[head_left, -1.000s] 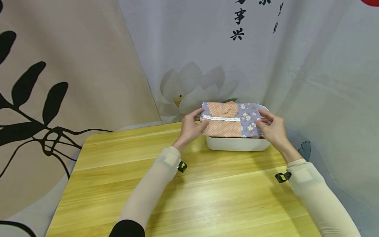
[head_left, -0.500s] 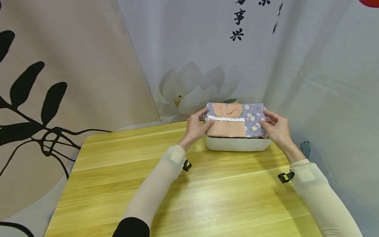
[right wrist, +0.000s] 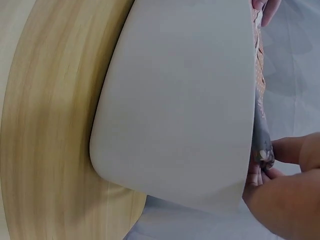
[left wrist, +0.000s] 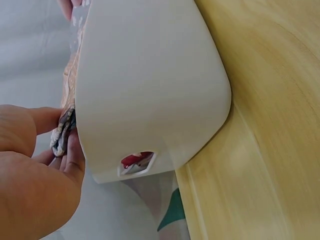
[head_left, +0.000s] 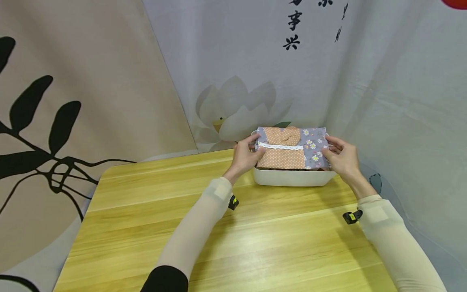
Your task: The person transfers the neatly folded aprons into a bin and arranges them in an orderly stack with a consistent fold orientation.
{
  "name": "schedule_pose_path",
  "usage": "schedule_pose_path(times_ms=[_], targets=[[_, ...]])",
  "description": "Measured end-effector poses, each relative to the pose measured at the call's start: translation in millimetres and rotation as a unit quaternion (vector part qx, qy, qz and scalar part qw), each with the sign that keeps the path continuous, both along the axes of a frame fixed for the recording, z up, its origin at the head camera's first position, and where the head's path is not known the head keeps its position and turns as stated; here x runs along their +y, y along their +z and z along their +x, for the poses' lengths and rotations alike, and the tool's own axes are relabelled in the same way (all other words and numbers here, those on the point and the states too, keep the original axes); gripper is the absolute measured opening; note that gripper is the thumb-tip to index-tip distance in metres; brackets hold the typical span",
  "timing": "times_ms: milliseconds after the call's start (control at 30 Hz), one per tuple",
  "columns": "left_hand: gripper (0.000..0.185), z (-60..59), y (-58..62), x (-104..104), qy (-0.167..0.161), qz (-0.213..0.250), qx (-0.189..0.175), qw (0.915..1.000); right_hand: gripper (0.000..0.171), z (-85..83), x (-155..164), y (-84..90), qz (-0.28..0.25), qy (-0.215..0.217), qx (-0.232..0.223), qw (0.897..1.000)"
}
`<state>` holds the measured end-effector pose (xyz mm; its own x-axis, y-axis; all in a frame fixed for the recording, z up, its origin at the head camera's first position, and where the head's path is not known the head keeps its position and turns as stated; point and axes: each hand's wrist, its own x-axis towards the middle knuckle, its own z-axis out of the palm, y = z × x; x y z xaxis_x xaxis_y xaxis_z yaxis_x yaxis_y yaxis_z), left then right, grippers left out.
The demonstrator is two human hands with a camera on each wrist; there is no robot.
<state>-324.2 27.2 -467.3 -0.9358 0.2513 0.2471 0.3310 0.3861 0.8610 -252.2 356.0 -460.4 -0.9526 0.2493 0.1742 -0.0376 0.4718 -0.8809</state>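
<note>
Your left hand (head_left: 245, 156) and right hand (head_left: 341, 156) each pinch 1 short end of the folded cloth (head_left: 292, 148), so its long axis runs straight across between them — neither hand is nearer. It sits level over the white plastic basin (head_left: 292, 178) at the wooden table's (head_left: 233, 235) far edge. The cloth is soft patchwork — orange dots, grey daisy print, a white lace strip; the basin is smooth, round-cornered.

Matt printed cloth pouch (head_left: 292, 148) with lace trim, smooth white plastic basin (head_left: 293, 177), glossy wood-grain table (head_left: 233, 239).
</note>
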Motion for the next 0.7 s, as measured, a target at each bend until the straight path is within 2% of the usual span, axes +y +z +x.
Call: schedule_pose_path(times_ms=[367,567,700], targets=[[0.064,-2.6,-1.4,3.0,-0.003,-0.018,0.001,0.9998,0.056,-4.6,0.9,-7.7,0.002,0.001,-0.013,1.0],[0.064,-2.9,-1.1,4.9,-0.005,-0.046,0.004,0.9989,0.057,-5.6,1.6,-9.0,0.015,0.001,-0.017,1.0],[0.065,-2.1,-0.6,4.9,-0.018,-0.072,0.007,0.9972,0.057,-4.6,1.3,-8.6,0.014,0.004,-0.017,1.0]])
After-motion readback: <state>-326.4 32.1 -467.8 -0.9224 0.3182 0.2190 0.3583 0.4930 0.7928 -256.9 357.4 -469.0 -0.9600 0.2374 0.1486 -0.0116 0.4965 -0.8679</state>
